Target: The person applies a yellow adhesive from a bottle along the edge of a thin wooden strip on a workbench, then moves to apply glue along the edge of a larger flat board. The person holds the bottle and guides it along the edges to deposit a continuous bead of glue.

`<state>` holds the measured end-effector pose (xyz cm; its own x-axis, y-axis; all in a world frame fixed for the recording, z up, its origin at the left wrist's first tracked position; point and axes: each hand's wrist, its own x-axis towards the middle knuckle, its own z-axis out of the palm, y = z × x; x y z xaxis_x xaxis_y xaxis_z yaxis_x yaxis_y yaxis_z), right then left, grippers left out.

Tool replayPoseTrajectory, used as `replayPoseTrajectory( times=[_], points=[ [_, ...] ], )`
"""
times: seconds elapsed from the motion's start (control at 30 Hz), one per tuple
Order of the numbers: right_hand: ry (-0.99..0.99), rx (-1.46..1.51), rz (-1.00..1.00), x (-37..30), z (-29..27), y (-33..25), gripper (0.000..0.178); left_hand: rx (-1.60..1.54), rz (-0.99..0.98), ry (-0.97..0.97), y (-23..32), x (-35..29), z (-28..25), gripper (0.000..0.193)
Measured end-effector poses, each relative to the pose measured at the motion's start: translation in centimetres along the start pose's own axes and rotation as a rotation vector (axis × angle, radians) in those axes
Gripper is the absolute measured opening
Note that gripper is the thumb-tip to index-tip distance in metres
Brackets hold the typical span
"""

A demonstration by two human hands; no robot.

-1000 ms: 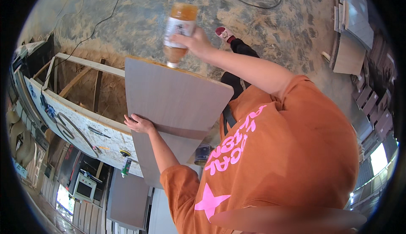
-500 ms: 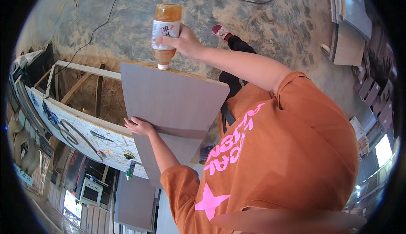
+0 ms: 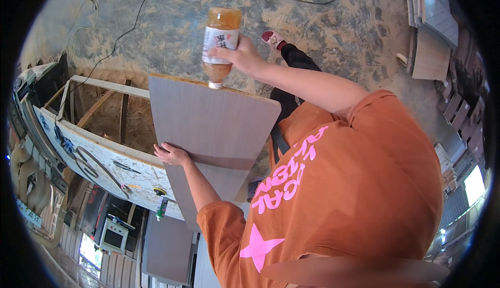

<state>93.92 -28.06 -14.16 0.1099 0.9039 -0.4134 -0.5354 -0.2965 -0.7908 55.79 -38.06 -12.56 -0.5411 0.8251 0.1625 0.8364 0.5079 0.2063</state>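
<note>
My right hand [image 3: 240, 55] is closed around a clear bottle [image 3: 221, 38] of amber liquid with a white label. It is tipped upside down, its white nozzle at the yellowish top edge of a grey wood-grain panel [image 3: 208, 116]. Whether the nozzle touches that edge I cannot tell. My left hand [image 3: 173, 154] rests on the panel's left side with its fingers stretched out and apart, holding nothing. The panel stands tilted against the side of a workbench [image 3: 120, 158].
On the workbench lie pliers [image 3: 126, 168], a round black-and-yellow tool [image 3: 159, 191] and a green-tipped bottle [image 3: 161, 209]. Its left part is an open wooden frame [image 3: 109, 83]. A black cable [image 3: 136, 17] crosses the dusty floor. Stacked boards [image 3: 429, 54] stand at right.
My right hand has moved the upside-down bottle to the right along the panel's top edge. My left hand and the panel have hardly moved.
</note>
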Motion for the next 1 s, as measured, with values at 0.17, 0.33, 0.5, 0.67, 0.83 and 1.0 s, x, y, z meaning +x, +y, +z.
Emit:
replayPoseTrajectory(
  times=[0.17, 0.33, 0.5, 0.67, 0.83, 1.0],
  points=[
    [0.009, -0.061, 0.066, -3.3, -3.3, -1.2, 0.031, -0.004, -0.017, -0.004, -0.3, 0.0, 0.2, 0.055],
    [0.019, 0.013, 0.123, -6.5, -6.6, -2.4, 0.028, -0.015, -0.013, -0.009, -0.4, 0.0, 0.2, 0.056],
    [-0.028, -0.009, -0.031, -1.1, -1.1, 0.2, 0.031, -0.026, -0.010, -0.015, -0.1, 0.0, 0.0, 0.056],
    [-0.011, -0.010, 0.041, -2.7, -2.8, -0.6, 0.032, -0.023, -0.040, -0.018, 0.0, 0.0, 0.0, 0.056],
    [-0.005, -0.075, 0.135, -7.8, -8.3, -3.0, 0.029, -0.023, -0.021, -0.021, -0.1, 0.0, 0.0, 0.055],
    [0.008, -0.047, 0.060, -3.0, -3.7, -0.5, 0.028, -0.011, -0.031, -0.002, -0.2, 0.0, 0.1, 0.054]
  ],
)
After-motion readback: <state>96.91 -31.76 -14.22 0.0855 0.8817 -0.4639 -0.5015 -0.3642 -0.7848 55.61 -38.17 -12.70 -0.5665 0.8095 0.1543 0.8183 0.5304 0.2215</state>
